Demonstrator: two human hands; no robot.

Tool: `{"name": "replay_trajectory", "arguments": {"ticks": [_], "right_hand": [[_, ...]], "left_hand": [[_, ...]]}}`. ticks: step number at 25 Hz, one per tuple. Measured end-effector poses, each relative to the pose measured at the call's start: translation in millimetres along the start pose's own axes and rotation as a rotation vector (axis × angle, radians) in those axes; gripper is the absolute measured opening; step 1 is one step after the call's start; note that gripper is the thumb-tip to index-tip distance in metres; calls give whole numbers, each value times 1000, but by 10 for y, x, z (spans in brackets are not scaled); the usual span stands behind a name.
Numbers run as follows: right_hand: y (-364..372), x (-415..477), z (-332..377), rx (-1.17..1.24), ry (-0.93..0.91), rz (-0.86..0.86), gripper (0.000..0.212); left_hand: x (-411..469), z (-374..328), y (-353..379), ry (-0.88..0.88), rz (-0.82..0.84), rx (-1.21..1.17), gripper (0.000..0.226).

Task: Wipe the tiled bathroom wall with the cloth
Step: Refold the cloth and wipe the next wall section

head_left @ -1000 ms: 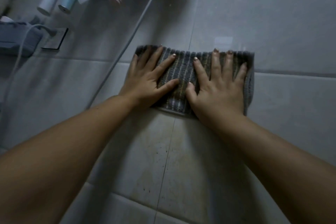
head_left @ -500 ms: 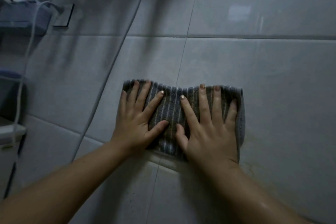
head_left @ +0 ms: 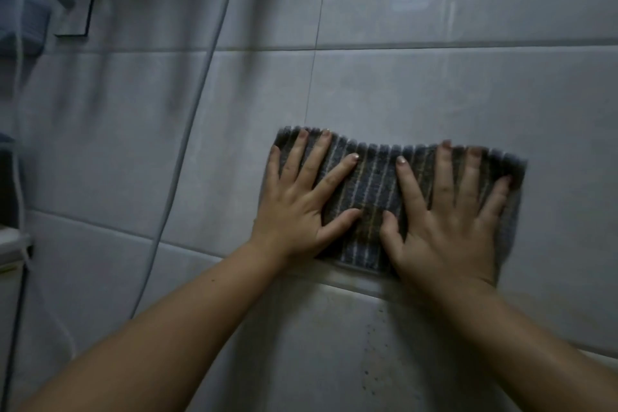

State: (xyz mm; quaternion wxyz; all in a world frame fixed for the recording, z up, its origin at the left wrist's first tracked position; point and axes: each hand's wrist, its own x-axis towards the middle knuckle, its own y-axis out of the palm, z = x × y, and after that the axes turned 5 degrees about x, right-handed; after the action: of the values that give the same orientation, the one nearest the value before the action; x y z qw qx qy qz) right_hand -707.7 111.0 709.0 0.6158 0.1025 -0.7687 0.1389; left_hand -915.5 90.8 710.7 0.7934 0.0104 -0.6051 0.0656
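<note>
Against the pale grey tiled wall (head_left: 434,94), a dark striped ribbed cloth (head_left: 374,197) lies pinned flat under the left hand (head_left: 297,207) and right hand (head_left: 448,227), fingers spread wide. Dark specks on the tile below suggest more wiping remains.

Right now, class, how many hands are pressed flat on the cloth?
2. The left hand lies spread on the left part of the striped cloth; the right hand covers its right part. Both press it against the tiled wall.
</note>
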Motion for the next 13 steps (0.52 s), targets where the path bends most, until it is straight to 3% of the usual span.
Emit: {"name": "replay_trajectory", "arguments": {"ticks": [7, 13], "right_hand": [[237, -72, 817, 67, -77, 4, 64], [144, -578, 387, 49, -151, 20, 64]], "left_hand": [[-572, 681, 39, -59, 27, 28, 70], [-871, 80, 48, -70, 10, 28, 69]]}}
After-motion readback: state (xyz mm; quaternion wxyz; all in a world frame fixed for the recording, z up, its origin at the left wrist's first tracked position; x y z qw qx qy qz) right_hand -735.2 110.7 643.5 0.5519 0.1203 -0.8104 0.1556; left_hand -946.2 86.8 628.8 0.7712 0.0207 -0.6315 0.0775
